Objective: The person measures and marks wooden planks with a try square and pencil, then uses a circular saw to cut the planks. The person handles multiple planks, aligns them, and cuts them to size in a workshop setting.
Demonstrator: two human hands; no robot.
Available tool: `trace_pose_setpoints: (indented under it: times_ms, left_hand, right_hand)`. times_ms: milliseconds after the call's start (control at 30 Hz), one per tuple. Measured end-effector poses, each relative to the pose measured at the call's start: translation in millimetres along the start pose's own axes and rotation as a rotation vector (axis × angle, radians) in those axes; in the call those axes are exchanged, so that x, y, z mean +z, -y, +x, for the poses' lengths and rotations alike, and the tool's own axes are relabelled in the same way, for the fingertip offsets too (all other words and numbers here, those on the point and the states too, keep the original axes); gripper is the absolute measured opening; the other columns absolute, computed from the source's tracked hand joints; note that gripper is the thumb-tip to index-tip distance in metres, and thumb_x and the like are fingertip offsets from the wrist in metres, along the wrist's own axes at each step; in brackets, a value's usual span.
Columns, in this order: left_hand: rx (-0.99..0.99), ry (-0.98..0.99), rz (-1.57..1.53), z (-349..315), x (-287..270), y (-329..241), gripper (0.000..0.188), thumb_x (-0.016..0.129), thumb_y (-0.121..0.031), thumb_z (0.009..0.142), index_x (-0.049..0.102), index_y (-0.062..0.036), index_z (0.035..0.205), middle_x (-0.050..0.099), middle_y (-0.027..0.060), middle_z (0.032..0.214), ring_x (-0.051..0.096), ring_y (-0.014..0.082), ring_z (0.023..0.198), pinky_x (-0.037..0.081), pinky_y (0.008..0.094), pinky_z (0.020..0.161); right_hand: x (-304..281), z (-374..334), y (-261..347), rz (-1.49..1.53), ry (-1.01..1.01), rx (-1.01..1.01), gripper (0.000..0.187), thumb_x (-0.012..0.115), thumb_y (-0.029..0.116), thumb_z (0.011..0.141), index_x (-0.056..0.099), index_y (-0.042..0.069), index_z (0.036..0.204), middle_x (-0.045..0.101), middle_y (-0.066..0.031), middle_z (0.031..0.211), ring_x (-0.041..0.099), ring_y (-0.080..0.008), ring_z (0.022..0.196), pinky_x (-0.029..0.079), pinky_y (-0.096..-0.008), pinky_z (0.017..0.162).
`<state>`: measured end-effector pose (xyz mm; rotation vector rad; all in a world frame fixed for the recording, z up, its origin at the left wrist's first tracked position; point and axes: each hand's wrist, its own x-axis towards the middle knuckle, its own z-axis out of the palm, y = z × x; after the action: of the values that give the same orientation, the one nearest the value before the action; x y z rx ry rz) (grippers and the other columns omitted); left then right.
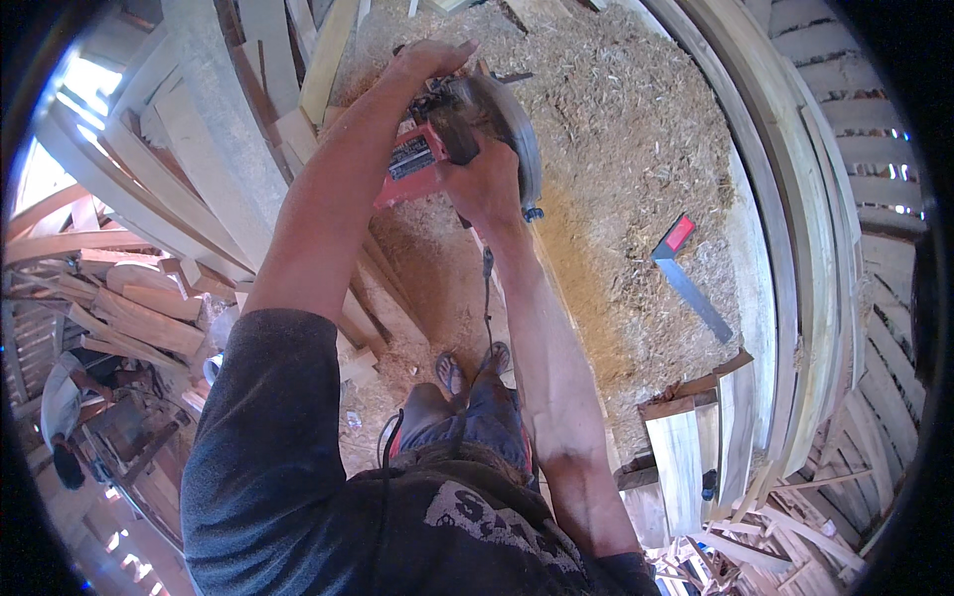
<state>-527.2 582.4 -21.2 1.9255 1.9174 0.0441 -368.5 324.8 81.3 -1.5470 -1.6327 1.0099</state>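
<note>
A red and dark circular saw (409,164) is at the top middle, its round metal guard (527,149) on the right side. My right hand (487,184) is closed around its dark rear handle. Over the far end of the saw bends my left hand (432,62), one digit stretched to the right; most of its fingers are hidden, and it seems to grip the saw's front. A dark cord (487,268) hangs from the saw toward me. The blade and the cut beneath are hidden.
Sawdust and shavings cover the work surface (616,129). A try square with a red handle (680,233) lies on the right. Long boards (785,199) line the right edge; more planks (214,109) lean at left. Another person (65,397) is at far left.
</note>
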Motion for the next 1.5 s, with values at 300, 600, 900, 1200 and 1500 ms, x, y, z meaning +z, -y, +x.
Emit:
trace_pose_setpoints:
  times_ms: [300, 600, 900, 1200, 1500]
  left_hand:
    - [0.046, 0.064, -0.034, -27, -16, -23, 0.1, 0.016, -0.083, 0.098, 0.068, -0.0061, 0.136, 0.064, 0.0248, 0.141, 0.056, 0.0431, 0.137, 0.036, 0.0537, 0.119]
    - [0.039, 0.15, -0.225, -2, -9, 12, 0.098, 0.018, -0.082, 0.099, 0.063, -0.0069, 0.143, 0.053, 0.0212, 0.154, 0.049, 0.0376, 0.143, 0.031, 0.0503, 0.123]
    - [0.241, -0.733, -1.356, -242, -49, -18, 0.069, 0.041, -0.047, 0.112, 0.029, 0.0023, 0.159, 0.046, 0.0198, 0.149, 0.049, 0.033, 0.135, 0.037, 0.0423, 0.116]
    - [-0.129, 0.393, -1.346, -492, 242, -119, 0.063, 0.054, -0.03, 0.11, 0.029, -0.0006, 0.16, 0.019, 0.0269, 0.167, 0.022, 0.0382, 0.156, 0.019, 0.0481, 0.127]
    - [0.368, 0.15, -0.463, -438, 367, -147, 0.068, 0.044, -0.038, 0.11, 0.025, 0.0009, 0.162, 0.017, 0.0224, 0.172, 0.02, 0.0437, 0.156, 0.008, 0.0531, 0.13]
  right_hand:
    - [-3, 4, -3, 0.069, -0.046, -0.077, 0.041, 0.072, 0.013, 0.079, 0.073, 0.001, 0.118, 0.077, -0.0241, 0.103, 0.075, -0.0359, 0.101, 0.055, -0.0408, 0.09]
    - [6, 13, -1, 0.086, -0.036, -0.023, 0.034, 0.073, 0.017, 0.077, 0.075, 0.002, 0.108, 0.075, -0.0262, 0.099, 0.073, -0.0418, 0.099, 0.056, -0.046, 0.089]
    - [-9, 15, -14, 0.018, -0.057, 0.018, 0.041, 0.074, 0.016, 0.076, 0.074, -0.001, 0.113, 0.076, -0.0247, 0.098, 0.075, -0.0372, 0.095, 0.055, -0.0426, 0.087]
    - [1, 19, -2, 0.031, -0.03, -0.049, 0.039, 0.072, 0.011, 0.076, 0.074, -0.003, 0.113, 0.077, -0.0176, 0.092, 0.074, -0.0271, 0.087, 0.055, -0.0388, 0.083]
    - [12, 16, 13, 0.085, 0.021, -0.025, 0.039, 0.073, 0.013, 0.077, 0.074, -0.002, 0.113, 0.077, -0.019, 0.092, 0.074, -0.0287, 0.087, 0.055, -0.0392, 0.082]
